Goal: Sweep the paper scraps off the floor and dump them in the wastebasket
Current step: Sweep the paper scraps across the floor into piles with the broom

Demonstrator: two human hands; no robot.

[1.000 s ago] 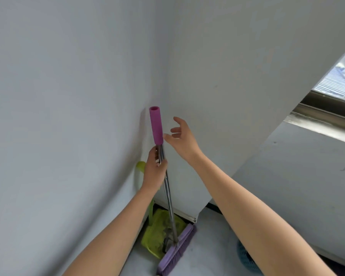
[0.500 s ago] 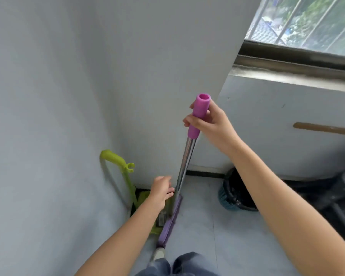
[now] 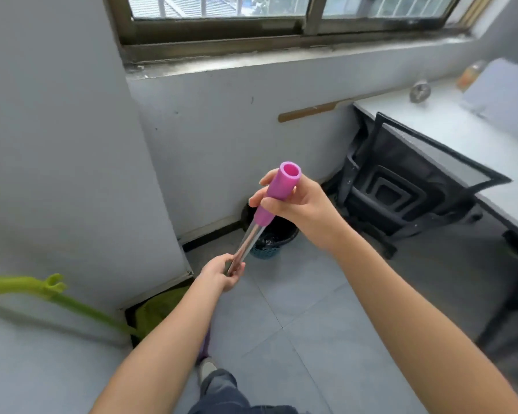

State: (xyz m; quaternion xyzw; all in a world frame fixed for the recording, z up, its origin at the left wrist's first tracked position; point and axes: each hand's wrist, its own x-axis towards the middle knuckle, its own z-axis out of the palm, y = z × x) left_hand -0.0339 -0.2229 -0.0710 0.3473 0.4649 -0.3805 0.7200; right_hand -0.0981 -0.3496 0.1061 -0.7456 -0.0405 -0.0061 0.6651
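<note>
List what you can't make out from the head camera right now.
- Broom head: mostly behind the left forearm, head view.
- Wastebasket inside: partly covered by right hand and broom shaft.
- Dustpan tray: partly behind the same forearm.
- Paper scraps: none in frame.
- Bottle on desk: blurred.

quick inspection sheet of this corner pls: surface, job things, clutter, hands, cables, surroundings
surface: grey tiled floor with thin pale joints
job's things: broom held tilted, its head mostly hidden behind the left forearm; green dustpan in the corner by the wall; blue wastebasket with a black liner against the wall under the window
clutter: a bottle and a small round metal thing on the desk, both blurred
hands: right hand grips the broom's pink end; left hand grips its metal shaft lower down
cables: nothing seen
surroundings: window above, desk on the right, black chair beside it
</note>
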